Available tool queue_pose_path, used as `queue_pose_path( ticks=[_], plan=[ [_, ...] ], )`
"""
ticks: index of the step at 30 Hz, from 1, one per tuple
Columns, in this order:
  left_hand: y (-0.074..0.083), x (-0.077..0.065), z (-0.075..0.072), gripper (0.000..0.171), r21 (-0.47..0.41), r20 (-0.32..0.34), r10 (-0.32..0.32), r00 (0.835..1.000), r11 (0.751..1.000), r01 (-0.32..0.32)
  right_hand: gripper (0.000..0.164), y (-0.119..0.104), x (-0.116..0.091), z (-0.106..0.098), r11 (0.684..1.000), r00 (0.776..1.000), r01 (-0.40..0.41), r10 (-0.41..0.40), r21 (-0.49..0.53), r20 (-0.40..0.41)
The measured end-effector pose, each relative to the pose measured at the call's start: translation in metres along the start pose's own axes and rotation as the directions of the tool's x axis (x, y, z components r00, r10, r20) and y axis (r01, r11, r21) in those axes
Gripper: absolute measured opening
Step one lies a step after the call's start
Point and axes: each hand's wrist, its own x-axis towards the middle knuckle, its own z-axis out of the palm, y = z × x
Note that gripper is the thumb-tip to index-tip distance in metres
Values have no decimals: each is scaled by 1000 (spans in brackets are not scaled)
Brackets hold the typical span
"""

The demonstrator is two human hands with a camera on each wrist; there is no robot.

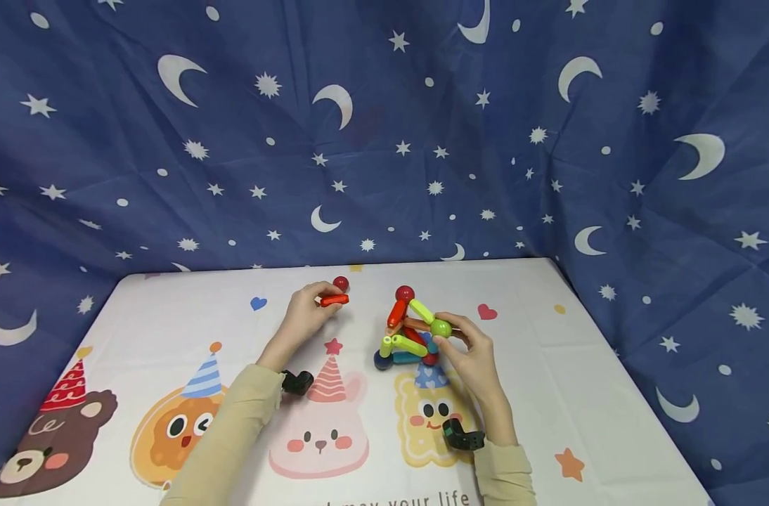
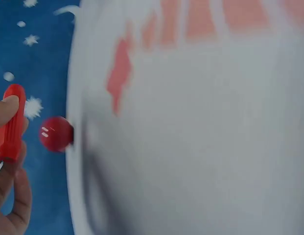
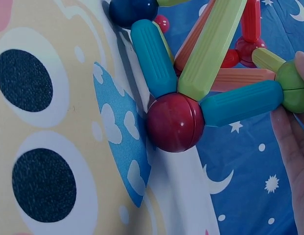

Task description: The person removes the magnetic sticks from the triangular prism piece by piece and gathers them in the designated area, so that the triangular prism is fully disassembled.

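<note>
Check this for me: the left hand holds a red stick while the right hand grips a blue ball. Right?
The second colour is wrong: the head view shows the right hand gripping a green ball. The left hand does hold a red stick.

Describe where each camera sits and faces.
Head: worn there, facing forward and down at the table; left hand, right hand, sleeves show.
Left wrist: worn there, facing table and red stick; left hand partly shows.
Right wrist: worn there, facing the stick structure; right hand partly shows.
Head and right wrist share the green ball.
</note>
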Motion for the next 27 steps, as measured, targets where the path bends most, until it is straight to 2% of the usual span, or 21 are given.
queue_pose_path(
  ticks=[3,7,10,18,27],
  plan=[
    [-14,9,-1,23,88,4,11,1000,996,-12,35,-15,1,1,1000,1000,-10,10,-12,10],
    [-26,17,1,22,125,40,-30,999,992,25,35,-18,1,2,1000,1000,-22,22,-11,11],
    [-31,20,3,21,126,64,-58,996,991,49,35,-18,2,1,1000,1000,-25,25,-9,13],
    [-36,26,6,21,119,92,-46,995,992,35,35,-18,2,1,1000,1000,-10,10,-6,7],
    [-40,25,7,22,120,105,-38,994,992,26,35,-16,1,0,1000,1000,-23,23,-2,8]
  ],
)
